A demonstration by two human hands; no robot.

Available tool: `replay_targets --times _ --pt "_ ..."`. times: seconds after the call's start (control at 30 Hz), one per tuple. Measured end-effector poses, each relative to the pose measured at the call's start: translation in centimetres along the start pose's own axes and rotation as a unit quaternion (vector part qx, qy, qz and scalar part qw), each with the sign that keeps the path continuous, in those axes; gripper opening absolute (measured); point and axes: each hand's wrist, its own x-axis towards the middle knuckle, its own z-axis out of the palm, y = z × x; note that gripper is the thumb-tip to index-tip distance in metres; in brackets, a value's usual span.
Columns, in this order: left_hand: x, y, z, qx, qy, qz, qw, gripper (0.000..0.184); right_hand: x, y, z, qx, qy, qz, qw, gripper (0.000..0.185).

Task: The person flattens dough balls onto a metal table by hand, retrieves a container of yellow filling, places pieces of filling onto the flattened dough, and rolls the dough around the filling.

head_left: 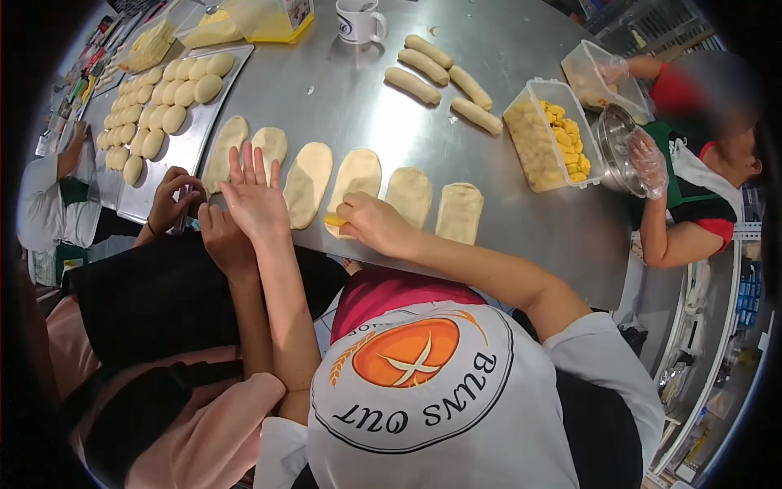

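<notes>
Palm up and fingers spread, my left hand [259, 196] is raised over the flattened dough ovals at the left and holds nothing. My right hand [371, 222] pinches a yellow filling piece [335, 220] at the lower end of a dough oval [357, 175]. Left of that oval lies another long one [309, 183]. To its right are two shorter flat pieces, one [409, 196] beside my right hand and one [460, 210] near the table edge. Two more ovals [226, 151] [270, 147] lie partly behind my left hand.
Several rolled dough logs [423, 65] lie at the back. A tub of yellow filling [562, 143], a white mug [358, 23] and a tray of dough balls [220, 90] stand around. A co-worker's hands [175, 200] are close on the left; another co-worker holds a metal bowl [617, 151] at right.
</notes>
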Motion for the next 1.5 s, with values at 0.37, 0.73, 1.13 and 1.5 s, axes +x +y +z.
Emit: replay_targets --times 0.37,0.73,1.13,1.5 --pt "-0.6 -2.4 0.2 -0.069 -0.045 -0.036 0.996 0.053 -2.4 5.6 -25.8 -0.114 0.300 0.157 0.934 0.019" --pt "-2.7 -6.1 3.7 -0.043 -0.084 -0.118 0.989 0.050 -12.1 12.7 -30.0 -0.298 0.091 0.207 0.928 0.024" --pt "-6.2 -10.6 9.5 -0.006 -0.168 -0.180 0.969 0.054 -11.7 9.7 -29.1 -0.162 0.207 0.160 0.951 0.024" --pt "-9.0 -10.7 13.1 -0.112 -0.301 -0.321 0.891 0.068 -3.7 1.1 -18.3 0.083 0.234 0.003 0.969 0.047"
